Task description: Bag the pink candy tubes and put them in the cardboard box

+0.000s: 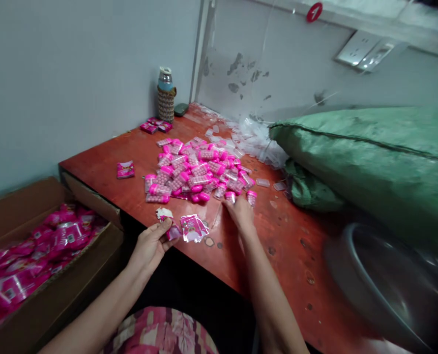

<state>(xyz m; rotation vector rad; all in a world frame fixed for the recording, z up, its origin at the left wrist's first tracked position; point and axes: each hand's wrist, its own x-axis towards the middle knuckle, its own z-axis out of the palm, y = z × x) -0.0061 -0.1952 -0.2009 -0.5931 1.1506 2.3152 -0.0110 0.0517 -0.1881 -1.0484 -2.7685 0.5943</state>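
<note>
Between thumb and fingers, my left hand (153, 241) holds a pink printed sachet (173, 232) at the table's front edge. White crumpled material (164, 213) shows at the sachet's upper end. Just right of it lies a fanned stack of flat pink sachets (191, 228). My right hand (241, 212) is closed at a small pink-capped bottle (230, 196), its fingertips partly hidden. Another pink-capped bottle (251, 198) stands by its fingers on the right. Behind both hands spreads a heap of clear bottles with pink caps and small round pieces inside (200, 169).
An open carton (89, 275) of filled pink packets stands at the left. The red table (277, 275) also bears a packet (125, 169), clear plastic pieces (248, 140) and a flask in a woven sleeve (166, 101). Rightward are a green sack (369, 152) and a grey basin (355, 260).
</note>
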